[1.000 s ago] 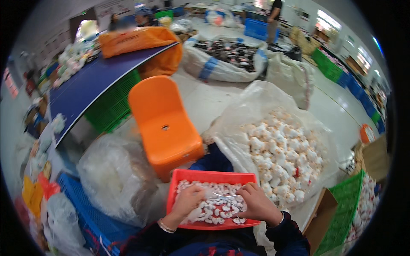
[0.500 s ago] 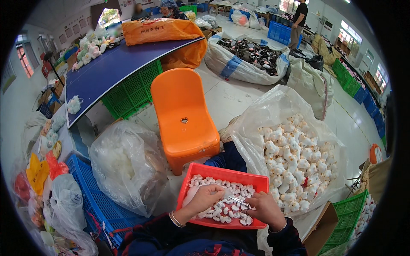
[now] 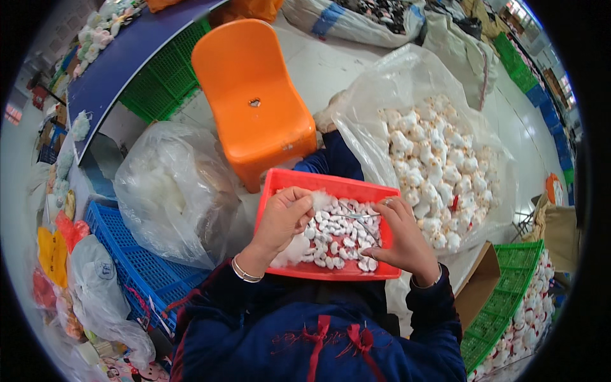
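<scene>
Now that the right hand [image 3: 405, 240] has been opened out, the scissor-handled metal tool [image 3: 358, 216] is gripped with its handles spread between thumb and fingers; 0.5 s ago they were held nearer together, with the tips beside the left fingertips. On the left hand [image 3: 284, 218], thumb and forefinger are closed together, and a tuft of white fluff [image 3: 323, 200] is seen at their tips; it appears to be pinched, though the contact is too small to be judged surely. A gap is now left between tool and fingers, so the tuft is judged not to be worked at this instant. Both hands are held over the red tray [image 3: 337, 179], at the centre of the frame, where small white rounded pieces [image 3: 334, 223] are scattered and a larger fluff wad [image 3: 294, 249] is laid at lower left. At mid-left, fluff is bundled in a clear plastic bag [image 3: 175, 191]; at right, white-and-tan plush pieces [image 3: 433, 159] are heaped.
</scene>
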Demonstrator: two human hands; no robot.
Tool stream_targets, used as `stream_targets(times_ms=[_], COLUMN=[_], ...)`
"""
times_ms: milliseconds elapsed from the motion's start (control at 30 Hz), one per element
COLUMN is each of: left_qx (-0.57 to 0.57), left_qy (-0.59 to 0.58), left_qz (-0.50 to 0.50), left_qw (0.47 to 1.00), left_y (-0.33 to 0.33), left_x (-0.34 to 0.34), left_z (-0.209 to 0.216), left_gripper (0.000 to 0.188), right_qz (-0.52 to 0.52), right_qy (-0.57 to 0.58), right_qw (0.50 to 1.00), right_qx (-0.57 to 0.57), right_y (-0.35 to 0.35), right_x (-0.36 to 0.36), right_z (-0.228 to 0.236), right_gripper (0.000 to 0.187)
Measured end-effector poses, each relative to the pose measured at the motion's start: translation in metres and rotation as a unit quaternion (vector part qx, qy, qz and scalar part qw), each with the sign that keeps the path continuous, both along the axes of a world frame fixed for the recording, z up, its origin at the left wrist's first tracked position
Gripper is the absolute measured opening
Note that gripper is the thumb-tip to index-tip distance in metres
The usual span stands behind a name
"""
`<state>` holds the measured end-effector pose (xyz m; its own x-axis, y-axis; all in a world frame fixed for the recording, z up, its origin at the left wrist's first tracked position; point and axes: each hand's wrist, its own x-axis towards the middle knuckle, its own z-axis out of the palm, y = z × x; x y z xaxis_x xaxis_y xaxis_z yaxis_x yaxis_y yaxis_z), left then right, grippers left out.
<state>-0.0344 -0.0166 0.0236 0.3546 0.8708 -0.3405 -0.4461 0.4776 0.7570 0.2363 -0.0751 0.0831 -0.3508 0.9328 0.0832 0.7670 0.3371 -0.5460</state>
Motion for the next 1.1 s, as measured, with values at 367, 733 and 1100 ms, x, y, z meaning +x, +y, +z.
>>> stream_targets(times_ms=[367,733,1100], left_qx=[0.023,0.061,0.085], left_qy=[0.043,0.107,0.133], left_qz=[-0.011,-0.037,-0.006], left_qw=[0.999,0.992,0.987], left_y=[-0.004,-0.003,-0.009], left_x=[0.006,0.007,0.012], left_z=[-0.001,-0.004,-0.002], left_gripper=[0.006,0.009,0.011], right_qz=[0.027,0.028,0.013], right_qy=[-0.057,-0.061,0.049], right_qw=[0.997,0.997,0.993], right_qx=[-0.041,-0.047,-0.105], right_y=[0.012,0.016,0.005], right_x=[-0.004,-0.003,-0.014], right_z=[-0.008,-0.001,-0.021], right_gripper=[0.050,0.055,0.055])
